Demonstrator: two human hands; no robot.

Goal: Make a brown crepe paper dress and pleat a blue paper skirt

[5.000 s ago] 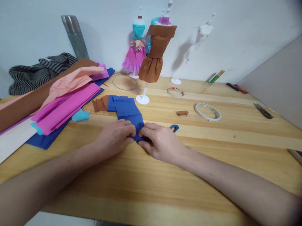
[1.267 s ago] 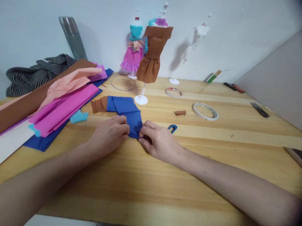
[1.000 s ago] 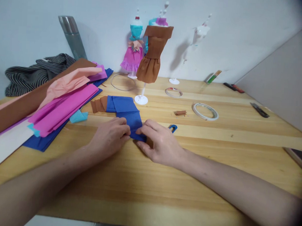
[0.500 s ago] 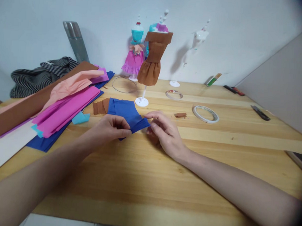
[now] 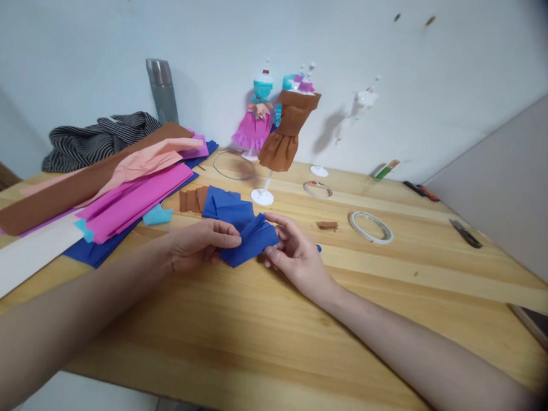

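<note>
Blue crepe-like paper (image 5: 256, 246), folded into layers, is pinched from both sides by two hands held apart, close above the middle of the table (image 5: 258, 350). The left hand (image 5: 206, 242) grips its left part between thumb and fingers; the right hand (image 5: 297, 249) clasps its right edge. Well toward the person lies the table's near edge, with wood between. Just behind the hands, more blue paper lies beside pleated brown strips (image 5: 193, 199); whether the blue parts join, I cannot tell. To the left, long matte sheets overlap: magenta (image 5: 140, 203), crinkled peach (image 5: 149, 160) and stiff-looking brown (image 5: 75, 185). A white tape ring (image 5: 383, 240) lies flat at right. Behind, a dress form (image 5: 286, 124) in gathered brown stands before a pale, plain wall (image 5: 209, 21).
</note>
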